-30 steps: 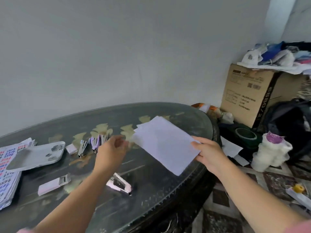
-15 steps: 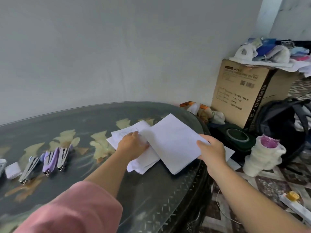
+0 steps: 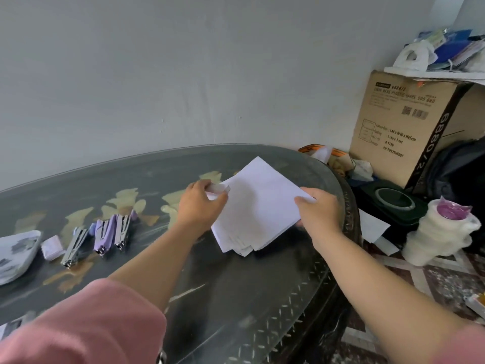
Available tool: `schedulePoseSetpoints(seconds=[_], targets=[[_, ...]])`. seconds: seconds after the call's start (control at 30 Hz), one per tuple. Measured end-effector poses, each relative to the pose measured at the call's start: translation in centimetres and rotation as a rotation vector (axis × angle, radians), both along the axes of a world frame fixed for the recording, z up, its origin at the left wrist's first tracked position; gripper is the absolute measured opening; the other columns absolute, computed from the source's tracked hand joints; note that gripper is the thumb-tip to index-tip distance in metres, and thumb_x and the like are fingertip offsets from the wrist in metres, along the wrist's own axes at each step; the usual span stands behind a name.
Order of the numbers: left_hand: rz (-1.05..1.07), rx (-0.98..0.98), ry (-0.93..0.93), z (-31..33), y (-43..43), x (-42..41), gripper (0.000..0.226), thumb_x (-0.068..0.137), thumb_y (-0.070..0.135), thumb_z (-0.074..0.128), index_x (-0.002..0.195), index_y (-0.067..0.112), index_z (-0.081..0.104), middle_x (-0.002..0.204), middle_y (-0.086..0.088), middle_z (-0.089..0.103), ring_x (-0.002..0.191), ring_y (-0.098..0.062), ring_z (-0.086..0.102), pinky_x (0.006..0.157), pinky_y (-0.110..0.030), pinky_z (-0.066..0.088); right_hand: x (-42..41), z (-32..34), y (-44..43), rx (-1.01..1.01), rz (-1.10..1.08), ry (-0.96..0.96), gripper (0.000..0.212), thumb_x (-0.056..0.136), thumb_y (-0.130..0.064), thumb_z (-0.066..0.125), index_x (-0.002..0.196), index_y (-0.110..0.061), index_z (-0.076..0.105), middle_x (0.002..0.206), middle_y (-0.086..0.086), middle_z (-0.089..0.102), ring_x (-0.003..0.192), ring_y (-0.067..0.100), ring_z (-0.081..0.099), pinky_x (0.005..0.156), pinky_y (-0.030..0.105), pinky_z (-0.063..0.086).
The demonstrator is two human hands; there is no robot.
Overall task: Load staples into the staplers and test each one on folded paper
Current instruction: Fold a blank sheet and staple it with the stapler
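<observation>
The paper (image 3: 262,206) is matt white and smooth, with faint print showing through. The tabletop (image 3: 236,298) is dark under a glossy glass sheet that catches pale glare. The three staplers (image 3: 105,236) lying on it show bright bare metal, and the middle one has lilac plastic. The small stapler (image 3: 218,189) in the grip of the left hand (image 3: 199,206) has a pale, shiny shell. The sleeve (image 3: 91,324) is soft pink cloth and the box (image 3: 388,122) is matt brown cardboard.
</observation>
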State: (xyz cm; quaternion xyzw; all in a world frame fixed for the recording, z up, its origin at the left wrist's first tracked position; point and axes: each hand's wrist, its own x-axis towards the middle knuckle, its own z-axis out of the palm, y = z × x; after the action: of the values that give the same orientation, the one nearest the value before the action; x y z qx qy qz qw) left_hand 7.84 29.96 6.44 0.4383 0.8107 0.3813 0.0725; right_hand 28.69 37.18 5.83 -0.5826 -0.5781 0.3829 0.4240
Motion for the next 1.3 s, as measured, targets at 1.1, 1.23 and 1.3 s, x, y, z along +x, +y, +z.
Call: schedulePoseSetpoints(seconds=[1.1, 1.23, 1.3], targets=[[0.397, -0.205, 0.241, -3.6, -34.5, -12.5, 0.041, 0.095, 0.031, 0.050, 0.129, 0.010, 0.058, 0.135, -0.008, 0.057, 0.127, -0.027, 0.047, 0.109, -0.041, 0.034, -9.9, -4.2, -26.0, 0.601, 0.658, -0.658, 0.025, 0.059, -0.044, 0.068, 0.071, -0.023, 0.063, 0.069, -0.005, 0.051, 0.055, 0.017, 0.059, 0.048, 0.026, 0.048], [0.355, -0.215, 0.285, -5.2, -34.5, -13.2, 0.046, 0.098, 0.040, 0.042, 0.125, 0.009, 0.061, 0.135, -0.008, 0.057, 0.131, -0.026, 0.045, 0.112, -0.038, 0.031, -12.4, -3.6, -24.7, 0.493, 0.543, -0.627, 0.022, 0.080, -0.040, 0.069, 0.092, -0.022, 0.064, 0.085, -0.004, 0.054, 0.079, 0.017, 0.057, 0.070, 0.027, 0.048], [0.356, -0.198, 0.283, -5.3, -34.6, -13.5, 0.048, 0.097, 0.043, 0.040, 0.126, 0.011, 0.061, 0.137, -0.005, 0.056, 0.133, -0.023, 0.043, 0.112, -0.036, 0.030, -14.3, -2.8, -22.8, 0.447, 0.481, -0.652, 0.027, 0.090, -0.044, 0.056, 0.100, -0.019, 0.062, 0.094, -0.004, 0.053, 0.089, 0.015, 0.052, 0.079, 0.025, 0.045]])
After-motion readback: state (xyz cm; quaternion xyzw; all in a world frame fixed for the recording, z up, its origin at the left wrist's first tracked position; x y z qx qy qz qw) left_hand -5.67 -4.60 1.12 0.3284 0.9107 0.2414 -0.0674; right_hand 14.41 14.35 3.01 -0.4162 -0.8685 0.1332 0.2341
